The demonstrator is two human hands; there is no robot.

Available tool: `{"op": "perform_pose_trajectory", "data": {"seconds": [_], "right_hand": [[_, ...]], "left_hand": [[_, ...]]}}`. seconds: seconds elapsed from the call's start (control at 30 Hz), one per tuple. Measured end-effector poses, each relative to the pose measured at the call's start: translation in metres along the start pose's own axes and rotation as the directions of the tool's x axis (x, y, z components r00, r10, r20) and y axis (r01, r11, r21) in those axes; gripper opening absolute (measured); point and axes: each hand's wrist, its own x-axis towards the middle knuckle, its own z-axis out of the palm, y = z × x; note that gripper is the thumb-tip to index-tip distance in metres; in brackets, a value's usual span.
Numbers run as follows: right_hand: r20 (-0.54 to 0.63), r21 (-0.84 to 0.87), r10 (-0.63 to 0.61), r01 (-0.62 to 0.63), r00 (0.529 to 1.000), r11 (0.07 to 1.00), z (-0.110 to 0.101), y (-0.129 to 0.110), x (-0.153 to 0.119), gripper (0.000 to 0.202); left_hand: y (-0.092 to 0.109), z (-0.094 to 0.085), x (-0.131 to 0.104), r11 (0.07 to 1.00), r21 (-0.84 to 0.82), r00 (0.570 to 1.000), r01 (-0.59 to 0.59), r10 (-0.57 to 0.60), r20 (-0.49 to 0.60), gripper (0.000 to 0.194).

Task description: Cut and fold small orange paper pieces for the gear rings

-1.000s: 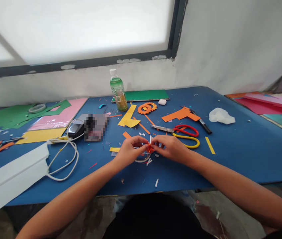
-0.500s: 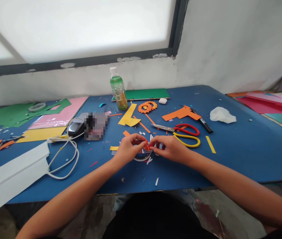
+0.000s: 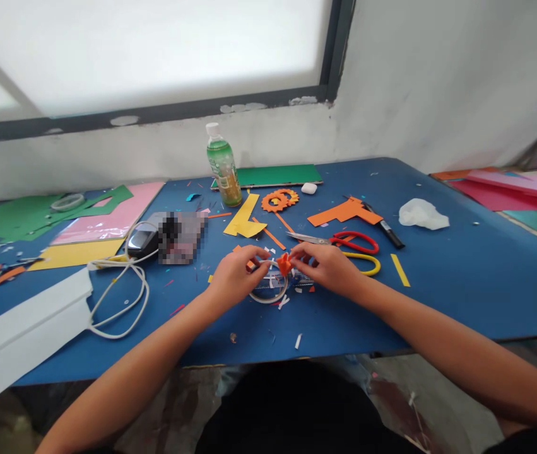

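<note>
Left hand [image 3: 235, 274] now apart from orange paper piece [image 3: 285, 264]

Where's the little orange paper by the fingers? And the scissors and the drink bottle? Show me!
Orange paper [image 3: 284, 265]: head view, on the middle of the little piece.
Scissors [image 3: 326, 240]: head view, on the metal just before the handles.
Bottle [image 3: 224, 168]: head view, on the middle of its side.

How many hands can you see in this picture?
2. The left hand is just left of the little orange piece, and the right hand pinches that piece from its right side. No other hand shows, and neither is hidden.
</note>
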Motion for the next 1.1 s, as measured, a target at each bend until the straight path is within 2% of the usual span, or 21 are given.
{"op": "perform_pose_trajectory", "data": {"seconds": [0.07,0.13,0.2,0.27,0.37,0.43,0.53,0.63,0.7,0.83,1.0,1.03,1.1], "right_hand": [[-0.059,-0.015,0.012,-0.013,0.998,1.000,-0.002,0.005,0.003,0.009],[-0.093,-0.017,0.035,-0.037,0.995,0.999,-0.003,0.008,0.006,0.009],[-0.097,-0.031,0.065,-0.068,0.993,0.997,-0.005,0.011,0.008,0.010],[-0.053,-0.095,0.093,-0.097,0.994,0.991,-0.009,0.014,0.010,0.015],[0.064,-0.299,0.147,-0.122,0.987,0.946,-0.025,0.023,0.011,0.021],[0.077,-0.409,0.215,-0.166,0.974,0.898,-0.040,0.030,0.010,0.018],[0.094,-0.545,0.348,-0.244,0.933,0.802,-0.060,0.041,0.008,0.020],[0.202,-0.604,0.490,-0.286,0.848,0.744,-0.070,0.048,0.006,0.026],[0.238,-0.616,0.529,-0.294,0.815,0.731,-0.072,0.051,0.005,0.027],[0.260,-0.592,0.503,-0.275,0.824,0.757,-0.072,0.053,0.006,0.033],[0.330,-0.561,0.542,-0.301,0.773,0.771,-0.075,0.056,0.009,0.036],[0.330,-0.553,0.541,-0.307,0.774,0.775,-0.075,0.055,0.009,0.035],[0.301,-0.540,0.515,-0.301,0.803,0.786,-0.075,0.053,0.009,0.035]], "left_hand": [[0.000,-0.005,-0.001,0.993,0.088,0.993,-0.073,0.064,0.102,0.018],[0.003,-0.006,-0.004,0.978,0.135,0.966,-0.157,0.124,0.228,0.020],[0.007,-0.004,-0.006,0.959,0.151,0.927,-0.238,0.178,0.331,0.021],[0.009,-0.002,-0.008,0.946,0.139,0.893,-0.294,0.220,0.393,0.027],[0.008,-0.003,-0.009,0.953,0.104,0.875,-0.284,0.214,0.435,0.031],[0.005,-0.007,-0.007,0.968,0.079,0.873,-0.238,0.177,0.454,0.031],[0.002,-0.016,-0.003,0.987,-0.016,0.897,-0.159,0.151,0.415,0.029],[0.001,-0.023,0.002,0.989,-0.129,0.956,-0.068,0.102,0.276,0.026],[0.001,-0.027,0.004,0.979,-0.206,0.975,-0.008,0.053,0.215,0.026],[-0.002,-0.036,0.007,0.941,-0.324,0.980,0.100,-0.036,0.197,0.030],[-0.006,-0.047,0.010,0.946,-0.307,0.987,0.098,-0.053,0.153,0.031],[-0.008,-0.049,0.010,0.952,-0.291,0.989,0.095,-0.058,0.134,0.029],[-0.010,-0.050,0.012,0.958,-0.269,0.992,0.103,-0.080,0.095,0.027]]}}
